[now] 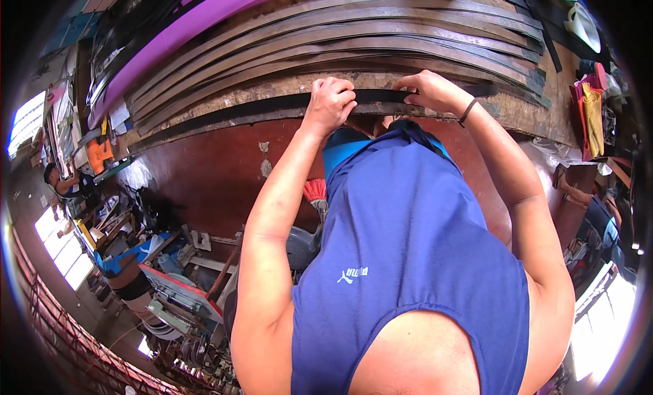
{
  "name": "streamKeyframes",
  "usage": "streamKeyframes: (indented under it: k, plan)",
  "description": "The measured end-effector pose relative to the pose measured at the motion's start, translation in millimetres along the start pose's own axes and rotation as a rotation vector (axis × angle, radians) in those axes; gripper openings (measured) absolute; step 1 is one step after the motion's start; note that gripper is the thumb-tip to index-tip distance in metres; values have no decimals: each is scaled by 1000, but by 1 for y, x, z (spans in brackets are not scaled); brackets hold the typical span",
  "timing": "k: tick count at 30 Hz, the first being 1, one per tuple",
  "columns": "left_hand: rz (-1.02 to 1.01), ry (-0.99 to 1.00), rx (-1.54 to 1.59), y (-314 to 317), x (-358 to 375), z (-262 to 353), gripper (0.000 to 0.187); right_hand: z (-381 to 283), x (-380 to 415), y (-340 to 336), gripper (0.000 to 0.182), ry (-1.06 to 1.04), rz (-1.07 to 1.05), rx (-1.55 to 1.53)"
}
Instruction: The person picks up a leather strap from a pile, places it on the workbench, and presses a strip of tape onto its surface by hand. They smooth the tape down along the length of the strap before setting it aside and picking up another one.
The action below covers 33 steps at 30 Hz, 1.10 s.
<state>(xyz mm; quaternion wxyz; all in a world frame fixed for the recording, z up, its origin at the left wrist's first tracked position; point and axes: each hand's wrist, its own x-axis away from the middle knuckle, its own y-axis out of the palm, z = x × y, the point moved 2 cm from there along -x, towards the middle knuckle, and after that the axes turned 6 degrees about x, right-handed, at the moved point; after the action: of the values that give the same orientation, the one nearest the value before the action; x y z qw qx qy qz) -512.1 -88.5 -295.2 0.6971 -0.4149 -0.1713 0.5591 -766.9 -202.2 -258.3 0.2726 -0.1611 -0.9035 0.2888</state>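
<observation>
A long black strip [374, 96], which looks like leather or a belt strap, lies along the front edge of a worn wooden table [558, 116]. My left hand [330, 104] is closed on the strip, its fingers bent over it and the thumb side toward the middle. To the right, my right hand [439, 92] has its thumb and index finger curled at the same strip in a pinch; a dark band circles that wrist. Just behind the hands, several long brown strips [340, 36] lie side by side across the tabletop.
A purple sheet [177, 38] runs along the far left of the table. Yellow and red pieces [592, 116] hang at its right end. A red broom head [315, 191] is beside my body. Machines [183, 313] stand at lower left. Other people sit at far left [64, 184] and right [602, 221].
</observation>
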Motion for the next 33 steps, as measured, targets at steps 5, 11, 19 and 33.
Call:
streamKeyframes:
  k: [5,11,19,33]
  plan:
    - [-6,24,29,10,-9,6,14,0,1,0,37,56,-28,-21]
    - [-1,44,40,18,-15,13,13,10,-3,6,38,21,-7,-8]
    - [3,49,35,25,-21,21,12,9,-2,6,38,38,-5,7]
    - [-12,70,56,42,-35,36,11,5,41,-37,54,61,-71,191]
